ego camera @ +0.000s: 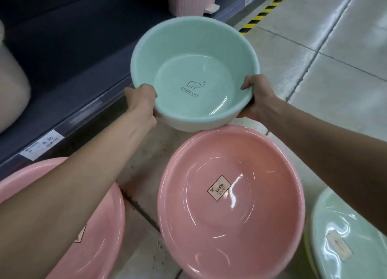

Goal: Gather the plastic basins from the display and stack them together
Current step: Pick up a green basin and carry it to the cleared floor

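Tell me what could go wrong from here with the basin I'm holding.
1. The left hand and right hand grip the held basin only near its front rim, so the far side may dip or slip.
2. It looks smaller and deeper than the middle pink basin below, so it may nest loose or tilted.
3. The shelf edge is close on the left, and a swing could hit it.

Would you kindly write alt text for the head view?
The left hand and right hand grip a mint-green basin by opposite sides. Nearer lie a pink basin, a second pink basin and a pale green basin.
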A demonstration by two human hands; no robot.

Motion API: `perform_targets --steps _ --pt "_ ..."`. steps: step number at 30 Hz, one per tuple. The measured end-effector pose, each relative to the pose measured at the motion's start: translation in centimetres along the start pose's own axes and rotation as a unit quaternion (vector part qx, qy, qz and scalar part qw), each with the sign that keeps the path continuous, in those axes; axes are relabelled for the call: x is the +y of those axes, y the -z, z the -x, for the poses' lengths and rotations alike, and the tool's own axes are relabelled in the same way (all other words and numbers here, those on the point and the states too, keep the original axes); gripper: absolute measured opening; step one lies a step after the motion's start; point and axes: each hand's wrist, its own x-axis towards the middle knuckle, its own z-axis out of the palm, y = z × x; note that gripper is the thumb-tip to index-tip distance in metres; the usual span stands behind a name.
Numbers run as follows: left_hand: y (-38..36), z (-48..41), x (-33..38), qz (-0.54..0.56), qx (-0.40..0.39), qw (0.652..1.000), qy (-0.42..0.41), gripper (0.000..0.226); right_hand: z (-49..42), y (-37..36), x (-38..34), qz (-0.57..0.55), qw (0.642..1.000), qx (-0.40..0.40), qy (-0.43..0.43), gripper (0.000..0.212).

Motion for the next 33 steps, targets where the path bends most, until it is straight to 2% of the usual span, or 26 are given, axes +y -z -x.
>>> perform_targets --steps 6,10,11,13,14,17,19,23,26,28,33 --pt "0.0 0.4 2.6 -0.014 -0.001 1.000 0.019 0.065 0.7 -1.3 -0.8 -0.030 0.999 0.009 0.018 0.055" --pt "-0.2 0.5 4.5 -0.033 0.002 0.999 0.006 0.061 1.1 -2.1 -2.5 -0.054 0.998 0.001 0.041 0.053" --pt "-0.3 0.6 4.9 -0.032 0.004 0.999 -0.001 0.057 1.0 -2.1 -2.9 -0.064 0.997 -0.002 0.053 0.061" --pt "-0.3 1.1 5.3 -0.043 0.004 0.999 -0.012 0.046 0.1 -1.7 -3.6 -0.066 0.995 0.010 0.080 0.092" --pt "-0.4 1.4 5.5 -0.048 0.002 0.999 -0.017 0.042 -0.3 -1.3 -3.8 -0.060 0.993 0.020 0.099 0.099" --pt "-0.7 3.2 6.3 -0.035 -0.015 0.999 -0.038 0.036 2.1 -0.3 -4.7 -0.037 0.989 0.052 0.132 0.084" --pt "-0.8 5.1 6.7 -0.042 -0.026 0.998 -0.045 0.040 4.3 0.8 -4.9 -0.035 0.988 0.075 0.133 0.078" --pt "-0.8 10.4 6.9 -0.056 -0.061 0.995 -0.056 0.044 9.6 5.0 -4.4 -0.030 0.988 0.071 0.135 0.065" --pt "-1.1 16.1 6.3 -0.058 -0.091 0.991 -0.079 0.028 14.9 10.1 -2.8 -0.037 0.990 0.072 0.113 0.064" --pt "-1.5 20.6 6.1 -0.066 -0.130 0.985 -0.090 0.027 19.4 13.8 -1.6 -0.049 0.989 0.079 0.112 0.061" --pt "-2.9 33.2 4.5 -0.066 -0.212 0.972 -0.082 0.014 34.2 23.2 0.9 -0.055 0.977 0.161 0.132 0.023"
